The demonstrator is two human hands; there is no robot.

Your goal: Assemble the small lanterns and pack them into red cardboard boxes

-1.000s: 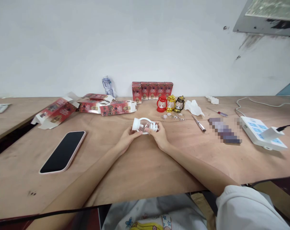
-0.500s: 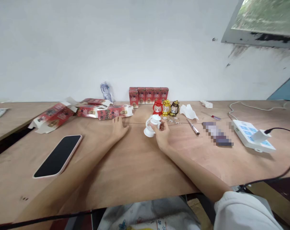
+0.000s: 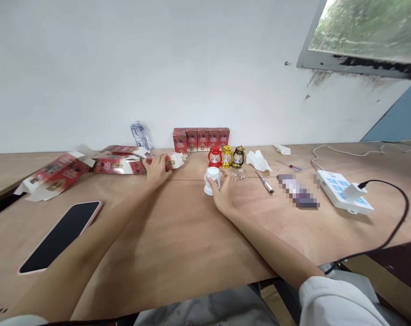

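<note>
My left hand (image 3: 157, 171) has its fingers curled over a flattened red printed box (image 3: 174, 160) with its white flaps sticking out at the right end. A small white toy lantern (image 3: 212, 177) stands upright on the table ahead of me. At its right side is my right hand (image 3: 224, 194), thumb against the front of the lantern and fingers behind. Just beyond stand a red lantern (image 3: 215, 156), a gold lantern (image 3: 226, 156) and a dark bronze lantern (image 3: 238, 157). Small metal bits (image 3: 239, 174) lie in front of them.
More opened boxes (image 3: 60, 174) lie at the left, behind a phone (image 3: 60, 235). Upright red boxes (image 3: 202, 139) and a bottle (image 3: 139, 135) stand by the wall. Rightward are crumpled paper (image 3: 258, 160), a pen-like tool (image 3: 264, 182), a screwdriver (image 3: 295, 168), a blurred-out device (image 3: 298, 191) and a power strip (image 3: 344, 190).
My left hand has moved left and onto the flattened red box. The white lantern, tilted in my right hand before, now stands upright on the table. The view has shifted slightly right.
</note>
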